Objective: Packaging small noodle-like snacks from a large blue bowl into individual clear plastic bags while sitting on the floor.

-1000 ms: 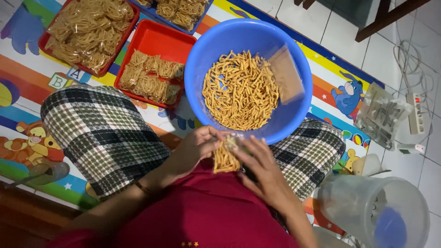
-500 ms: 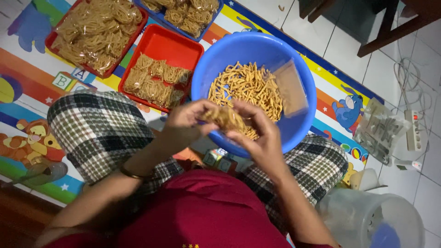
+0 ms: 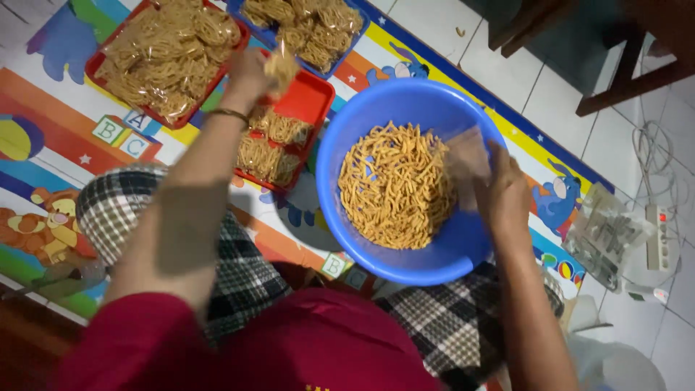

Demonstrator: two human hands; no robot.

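Observation:
My left hand (image 3: pixel 248 76) reaches out over the middle red tray (image 3: pixel 316 93) and holds a small filled bag of snack sticks (image 3: pixel 281 69). My right hand (image 3: pixel 501 194) rests inside the blue plastic bowl (image 3: pixel 405 266) at its right side, gripping a clear empty plastic bag (image 3: pixel 463 156). The bowl holds a heap of orange-yellow snack sticks (image 3: pixel 394 185). Several packed bags (image 3: pixel 269 145) lie in the middle red tray.
A second red tray (image 3: pixel 94 66) full of packed bags sits at far left, and a blue tray (image 3: pixel 308 25) of bags at the top. All stand on a colourful play mat (image 3: pixel 65 145). A power strip (image 3: pixel 657 235) and clear bags (image 3: pixel 604 235) lie right, chair legs (image 3: pixel 622 69) above.
My left hand has carried the filled bag from in front of my lap up and left over the red tray. My right hand has moved into the bowl and taken an empty bag.

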